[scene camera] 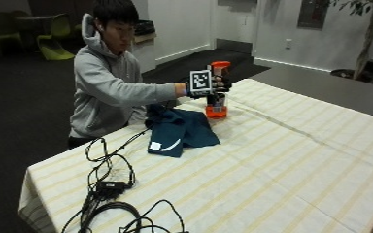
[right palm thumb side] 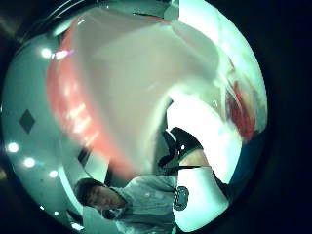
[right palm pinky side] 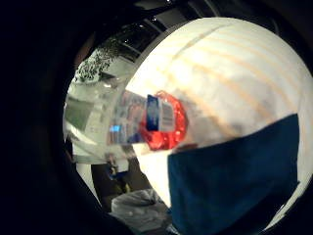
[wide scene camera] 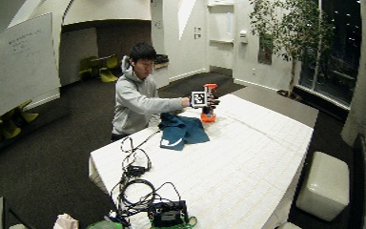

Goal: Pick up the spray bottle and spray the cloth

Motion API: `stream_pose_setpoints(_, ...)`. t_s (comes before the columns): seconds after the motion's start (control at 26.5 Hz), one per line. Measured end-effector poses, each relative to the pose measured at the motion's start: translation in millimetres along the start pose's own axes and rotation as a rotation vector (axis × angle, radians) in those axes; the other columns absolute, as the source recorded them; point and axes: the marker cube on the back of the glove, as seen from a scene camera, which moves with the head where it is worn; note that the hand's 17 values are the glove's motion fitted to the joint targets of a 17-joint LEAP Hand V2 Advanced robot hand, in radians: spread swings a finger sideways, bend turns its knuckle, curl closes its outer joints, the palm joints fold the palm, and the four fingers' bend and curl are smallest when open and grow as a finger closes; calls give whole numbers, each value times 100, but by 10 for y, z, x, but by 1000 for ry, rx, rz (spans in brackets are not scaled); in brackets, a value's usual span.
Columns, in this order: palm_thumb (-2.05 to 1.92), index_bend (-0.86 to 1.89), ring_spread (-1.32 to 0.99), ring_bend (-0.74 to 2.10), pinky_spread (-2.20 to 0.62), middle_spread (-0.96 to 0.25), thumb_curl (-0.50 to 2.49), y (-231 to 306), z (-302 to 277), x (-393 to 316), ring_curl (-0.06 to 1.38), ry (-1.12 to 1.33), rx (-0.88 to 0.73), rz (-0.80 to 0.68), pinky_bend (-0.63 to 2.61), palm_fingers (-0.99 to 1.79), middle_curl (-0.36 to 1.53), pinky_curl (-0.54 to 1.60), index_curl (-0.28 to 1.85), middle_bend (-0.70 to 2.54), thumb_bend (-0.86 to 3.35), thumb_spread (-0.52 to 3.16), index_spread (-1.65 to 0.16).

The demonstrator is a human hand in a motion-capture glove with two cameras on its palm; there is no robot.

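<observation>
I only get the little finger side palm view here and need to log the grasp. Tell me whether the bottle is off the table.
Observer: From the outside view, the spray bottle is held upright in the gloved right hand, its orange base just above the striped tablecloth; I cannot tell if it touches.
Operator: Say where the cloth is relative to it.
Observer: The dark blue cloth lies crumpled on the table beside the bottle, on the person's side.
Operator: Report anything else on the table.
Observer: A tangle of black cables lies at the near end, apart from the cloth.
</observation>
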Motion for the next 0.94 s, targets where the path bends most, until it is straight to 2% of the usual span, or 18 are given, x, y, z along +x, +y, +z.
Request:
stream_pose_setpoints(0.11,74,5,-3,28,6,2,58,193,-126,39,35,20,25,-14,55,10,38,42,40,23,-7,73,-22)
stream_pose_setpoints(0.26,72,8,-1,27,11,4,54,496,-286,-51,31,-71,-32,-19,56,11,36,38,35,21,-5,77,-23)
stream_pose_setpoints(0.45,72,10,0,28,15,6,51,458,-273,-4,30,-33,99,-11,56,12,35,37,31,21,-4,79,-24)
stream_pose_setpoints(0.94,73,12,0,29,18,7,45,442,-374,-23,30,-85,159,-15,53,14,35,36,27,23,-3,83,-25)
